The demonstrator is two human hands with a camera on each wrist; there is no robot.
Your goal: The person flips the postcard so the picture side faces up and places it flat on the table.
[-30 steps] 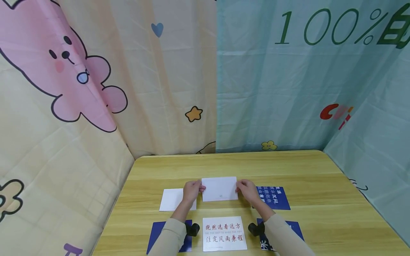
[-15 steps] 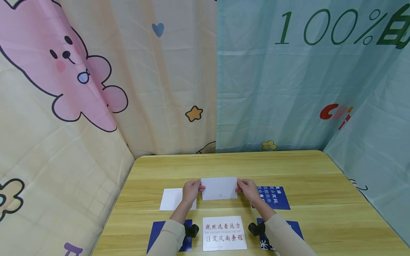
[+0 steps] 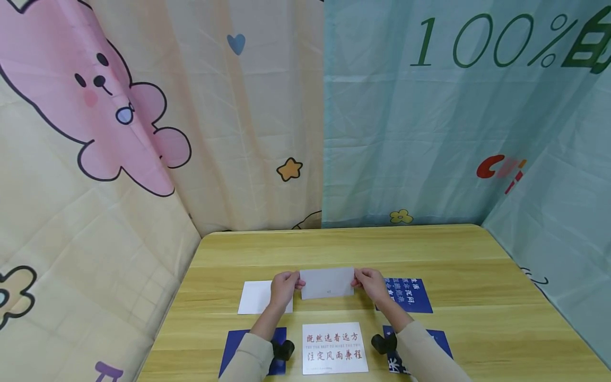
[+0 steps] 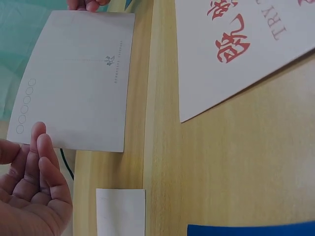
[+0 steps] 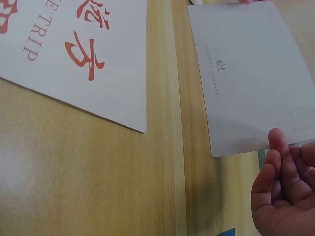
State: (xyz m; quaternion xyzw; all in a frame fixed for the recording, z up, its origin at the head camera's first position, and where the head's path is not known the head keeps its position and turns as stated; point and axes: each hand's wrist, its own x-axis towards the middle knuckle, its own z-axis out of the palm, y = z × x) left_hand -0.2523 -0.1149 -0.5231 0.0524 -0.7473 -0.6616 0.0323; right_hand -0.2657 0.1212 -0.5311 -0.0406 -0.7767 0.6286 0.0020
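Note:
Both hands hold a white postcard [image 3: 327, 283] by its left and right ends, tilted up off the table. In the left wrist view its back [image 4: 78, 83] shows small circles, a dividing line and a tiny bird-like print; the right wrist view shows a stamp box on the card [image 5: 256, 73]. My left hand [image 3: 284, 288] pinches one end between thumb and fingers. At the other end, my right hand [image 3: 371, 284] pinches likewise. Just below lies a white card [image 3: 335, 348] with red characters. The postcard's far side is hidden.
A blank white card [image 3: 255, 297] lies left of the left hand, partly covered. Blue cards with white writing [image 3: 409, 295] lie to the right, one under the right forearm. Another blue card [image 3: 234, 345] is under the left forearm. Curtains hang behind the wooden table [image 3: 343, 245].
The postcard's upper edge has dropped slightly and the card looks shorter and greyer, so its tilt has changed. Both hands keep their grip at almost the same places.

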